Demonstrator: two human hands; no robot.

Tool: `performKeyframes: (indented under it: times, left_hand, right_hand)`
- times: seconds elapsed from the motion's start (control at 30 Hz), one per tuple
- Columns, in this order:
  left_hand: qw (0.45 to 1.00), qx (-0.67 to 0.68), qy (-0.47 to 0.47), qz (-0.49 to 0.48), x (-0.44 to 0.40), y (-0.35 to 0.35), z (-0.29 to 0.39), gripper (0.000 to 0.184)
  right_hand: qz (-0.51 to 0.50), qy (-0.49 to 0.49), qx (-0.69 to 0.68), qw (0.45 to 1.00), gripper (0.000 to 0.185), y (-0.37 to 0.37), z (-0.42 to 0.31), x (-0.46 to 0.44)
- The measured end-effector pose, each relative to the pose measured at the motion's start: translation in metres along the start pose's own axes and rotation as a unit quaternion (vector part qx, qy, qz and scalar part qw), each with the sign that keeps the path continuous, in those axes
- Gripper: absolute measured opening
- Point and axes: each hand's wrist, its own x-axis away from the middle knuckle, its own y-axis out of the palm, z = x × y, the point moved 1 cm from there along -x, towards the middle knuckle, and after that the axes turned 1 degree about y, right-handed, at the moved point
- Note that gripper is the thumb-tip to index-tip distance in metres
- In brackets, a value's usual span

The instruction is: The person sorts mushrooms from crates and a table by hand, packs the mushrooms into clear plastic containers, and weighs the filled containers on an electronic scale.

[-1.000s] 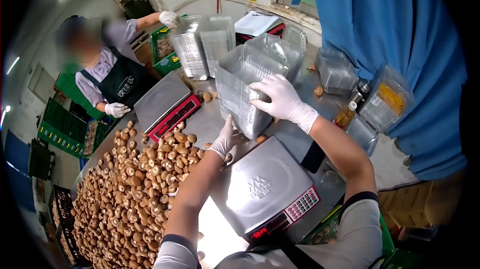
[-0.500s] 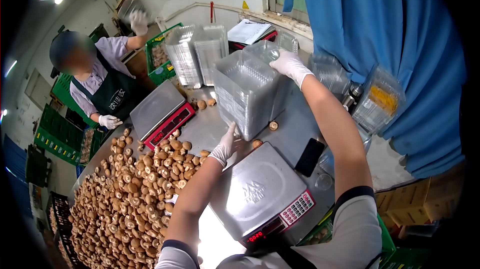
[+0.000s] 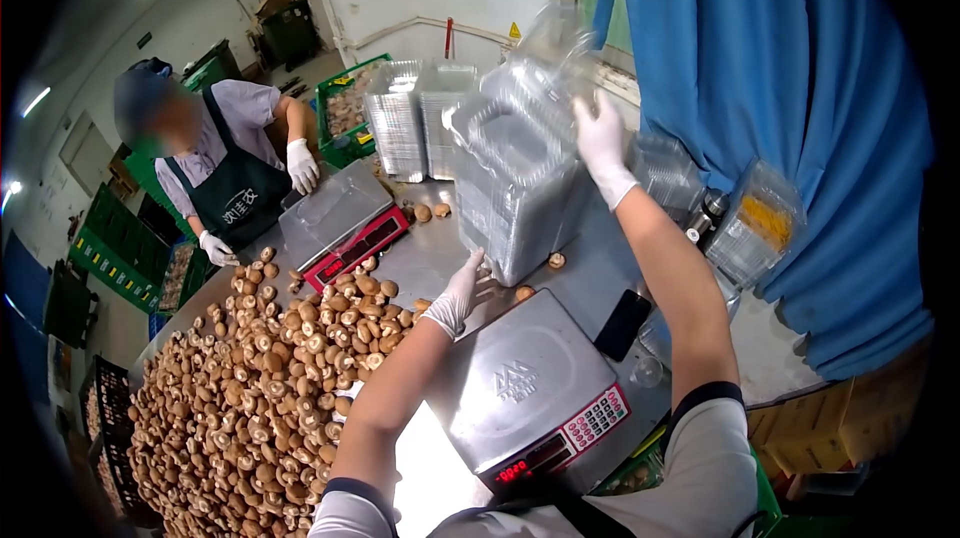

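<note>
A tall stack of clear plastic containers (image 3: 520, 208) stands on the metal table before me. At its top, a clear plastic container (image 3: 550, 53) is lifted and tilted, blurred by motion. My gloved right hand (image 3: 603, 143) is at that container's right edge, apparently pinching it; the exact grip is unclear. Low by the stack's near left corner, my gloved left hand (image 3: 458, 298) has its fingers stretched out, holding nothing. The near scale (image 3: 525, 378) lies just below my left hand, its plate bare and its red display lit.
Many mushrooms (image 3: 250, 408) are heaped on the left. Across the table a co-worker (image 3: 225, 158) stands by a second scale (image 3: 355, 248) bearing a clear container. More container stacks (image 3: 395, 123) stand behind. A phone (image 3: 622, 323) lies right of my scale; a blue curtain (image 3: 760, 88) hangs beyond.
My right hand has moved up and slightly right, and the top container has risen off the stack. The co-worker's raised hand has come down to the far scale, where a clear container now sits.
</note>
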Motion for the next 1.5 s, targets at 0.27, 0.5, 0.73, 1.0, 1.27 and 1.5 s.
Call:
performKeyframes:
  times: [0.27, 0.5, 0.73, 1.0, 1.27, 1.5]
  left_hand:
    - [0.949, 0.028, 0.313, 0.031, 0.08, 0.023, 0.061, 0.076]
    - [0.888, 0.019, 0.46, 0.012, 0.207, 0.052, 0.075, 0.09]
    - [0.866, 0.064, 0.475, 0.146, 0.282, 0.043, 0.001, 0.073]
    - [0.834, -0.105, 0.394, 0.372, 0.387, -0.012, -0.148, 0.076]
    - [0.733, 0.017, 0.373, 0.569, 0.498, -0.04, -0.315, 0.051]
    - [0.692, 0.116, 0.215, 0.679, 0.602, -0.025, -0.415, 0.054]
  right_hand:
    - [-0.073, 0.116, -0.282, 0.95, 0.016, -0.051, -0.096, -0.05]
    - [-0.211, 0.153, -0.375, 0.889, 0.023, -0.086, -0.165, 0.055]
    - [-0.221, 0.093, -0.309, 0.92, 0.091, -0.095, -0.2, 0.158]
    - [-0.411, 0.145, -0.303, 0.847, 0.067, -0.109, -0.269, 0.288]
    - [-0.585, 0.032, -0.358, 0.727, 0.05, -0.106, -0.375, 0.433]
    - [-0.743, -0.027, -0.39, 0.543, 0.042, -0.107, -0.452, 0.556]
